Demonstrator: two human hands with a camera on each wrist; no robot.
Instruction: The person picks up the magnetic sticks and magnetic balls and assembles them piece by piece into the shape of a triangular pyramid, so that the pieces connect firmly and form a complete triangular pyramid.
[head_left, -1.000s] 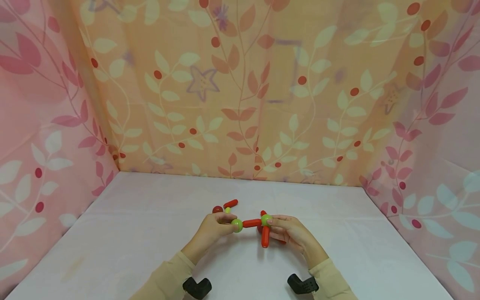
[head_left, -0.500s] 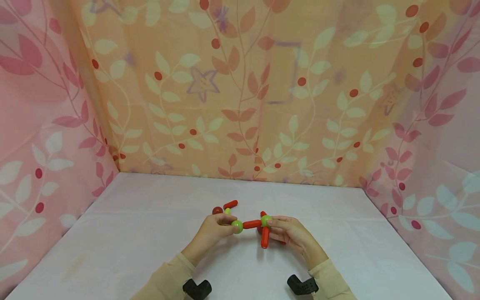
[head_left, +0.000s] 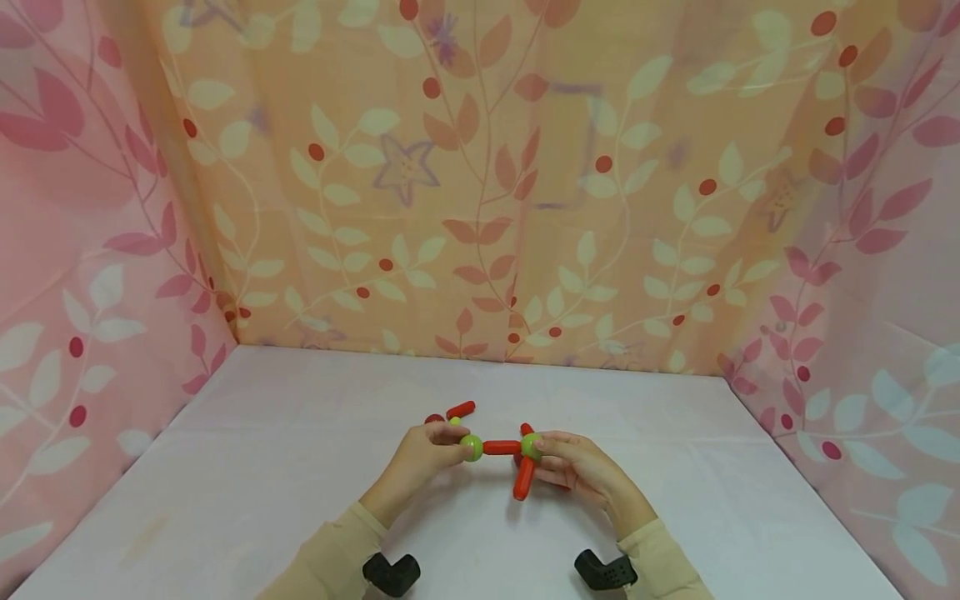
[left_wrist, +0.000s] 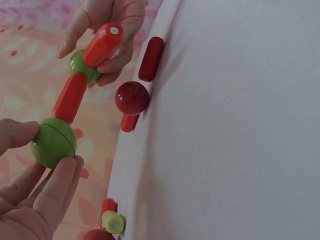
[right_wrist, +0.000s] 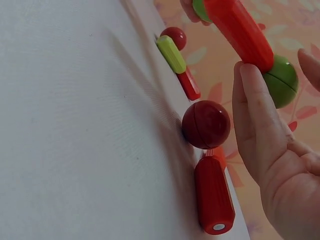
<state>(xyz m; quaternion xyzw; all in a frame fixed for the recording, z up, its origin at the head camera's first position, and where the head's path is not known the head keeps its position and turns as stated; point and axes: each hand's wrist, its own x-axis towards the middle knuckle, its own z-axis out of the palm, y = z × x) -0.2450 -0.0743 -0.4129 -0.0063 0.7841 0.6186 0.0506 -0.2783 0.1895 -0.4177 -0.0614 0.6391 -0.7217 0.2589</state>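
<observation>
In the head view my left hand [head_left: 422, 458] pinches a green ball [head_left: 472, 448] between thumb and fingers. A red magnetic rod [head_left: 501, 447] joins it to a second green ball [head_left: 531, 447], which my right hand [head_left: 581, 468] holds by thumb and fingertips. From that second ball another red rod [head_left: 523, 480] juts toward me, its free end showing a silver disc in the left wrist view. The joined pieces are held above the white table. In the right wrist view, my right fingers [right_wrist: 260, 110] lie along the ball and partly hide it.
On the white table [head_left: 262, 500], a dark red ball [right_wrist: 206, 124] lies near a red rod [right_wrist: 214, 195], with another red rod [left_wrist: 129, 123] beside it. Farther left sit a yellow-green rod [right_wrist: 171, 54], a red ball [right_wrist: 175, 37] and a red rod [head_left: 461, 410]. Patterned curtains [head_left: 480, 183] surround the table.
The near red rod's free end has swung slightly left, and the joining rod now lies more level. My left hand has shifted slightly left with its ball; both grips persist.
</observation>
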